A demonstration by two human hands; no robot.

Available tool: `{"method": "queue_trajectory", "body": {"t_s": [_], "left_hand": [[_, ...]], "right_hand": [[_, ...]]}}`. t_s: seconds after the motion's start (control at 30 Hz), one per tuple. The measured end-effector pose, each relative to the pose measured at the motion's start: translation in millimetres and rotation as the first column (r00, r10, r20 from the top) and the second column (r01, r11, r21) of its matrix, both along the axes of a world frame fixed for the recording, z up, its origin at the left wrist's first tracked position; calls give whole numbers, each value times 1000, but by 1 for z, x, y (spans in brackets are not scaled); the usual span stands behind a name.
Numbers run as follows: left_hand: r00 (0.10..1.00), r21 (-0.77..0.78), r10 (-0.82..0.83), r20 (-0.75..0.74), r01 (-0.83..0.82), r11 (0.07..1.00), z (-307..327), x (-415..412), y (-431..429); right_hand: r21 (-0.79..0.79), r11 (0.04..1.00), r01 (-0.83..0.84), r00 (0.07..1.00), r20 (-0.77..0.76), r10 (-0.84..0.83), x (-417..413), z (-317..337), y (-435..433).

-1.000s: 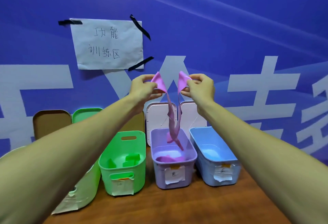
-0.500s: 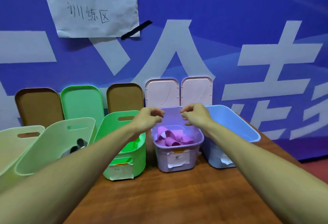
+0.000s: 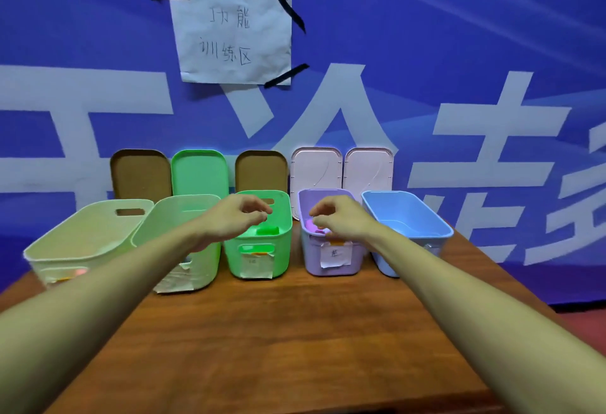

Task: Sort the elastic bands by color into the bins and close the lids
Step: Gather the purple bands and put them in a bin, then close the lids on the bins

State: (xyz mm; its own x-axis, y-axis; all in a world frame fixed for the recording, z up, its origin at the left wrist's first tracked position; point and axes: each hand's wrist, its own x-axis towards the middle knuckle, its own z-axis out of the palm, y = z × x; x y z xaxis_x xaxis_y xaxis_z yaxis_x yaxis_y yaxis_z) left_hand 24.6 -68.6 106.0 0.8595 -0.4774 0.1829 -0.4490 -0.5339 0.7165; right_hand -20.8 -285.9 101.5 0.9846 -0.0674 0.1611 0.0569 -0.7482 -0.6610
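**Hands Empty Over the Bins, Lids Not Yet On**

Both hands hovered above the row of bins with nothing in them. The left hand (image 3: 239,218) hung over the green bin (image 3: 283,249). Its fingers (image 3: 259,208) were loosely curled, thumb and forefinger close together, yet no band showed between them. The right hand (image 3: 341,218) hung over the purple bin (image 3: 311,264), its fingers (image 3: 319,212) likewise slack and bent, gripping nothing.

The purple band (image 3: 310,225) lay inside the purple bin, just below the right fingers and apart from them. Only a patch of it showed past the hand. A green band (image 3: 267,231) lay on the floor of the green bin, below and a little right of the left fingers. The blue bin (image 3: 396,208) stood to the right of the right fingers, and whether it held anything could not be told. Two pale bins (image 3: 82,236) stood left of the left fingers, their contents hard to read.

The layout seemed purposeful. The bins stood open-mouthed in a line, and the fronts that showed carried paper labels, so a band could be dropped straight in from above. The lids were propped upright against the wall beyond the fingers, out of the way while sorting. These were the brown lids (image 3: 141,172), a green lid (image 3: 200,172) and the pale lids (image 3: 316,167) behind the purple and blue bins. No loose band showed on the bench (image 3: 278,331), so I judged the sorting near done and the lids the next job.
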Motion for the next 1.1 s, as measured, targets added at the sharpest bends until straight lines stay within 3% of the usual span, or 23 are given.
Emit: {"method": "queue_trajectory", "body": {"t_s": [0.1,0.3,0.47,0.7,0.87,1.1], "left_hand": [[995,86,45,85,-53,995,6,-34,37],[971,208,91,219,-137,969,8,-83,94],[972,134,132,194,-159,978,-4,-77,125],[938,-36,335,87,-333,942,-19,10,150],[881,-105,466,85,-457,883,-29,95,143],[832,-4,554,27,-555,832,-2,193,124]], "right_hand": [[-65,994,-93,993,62,97,-28,8,31],[-355,916,-187,971,77,228,-70,11,81],[-430,878,-210,960,82,270,-53,12,106],[-498,835,-233,944,91,318,50,8,130],[-442,863,-245,925,159,344,162,-1,136],[-293,886,-360,910,99,402,269,2,130]]}}
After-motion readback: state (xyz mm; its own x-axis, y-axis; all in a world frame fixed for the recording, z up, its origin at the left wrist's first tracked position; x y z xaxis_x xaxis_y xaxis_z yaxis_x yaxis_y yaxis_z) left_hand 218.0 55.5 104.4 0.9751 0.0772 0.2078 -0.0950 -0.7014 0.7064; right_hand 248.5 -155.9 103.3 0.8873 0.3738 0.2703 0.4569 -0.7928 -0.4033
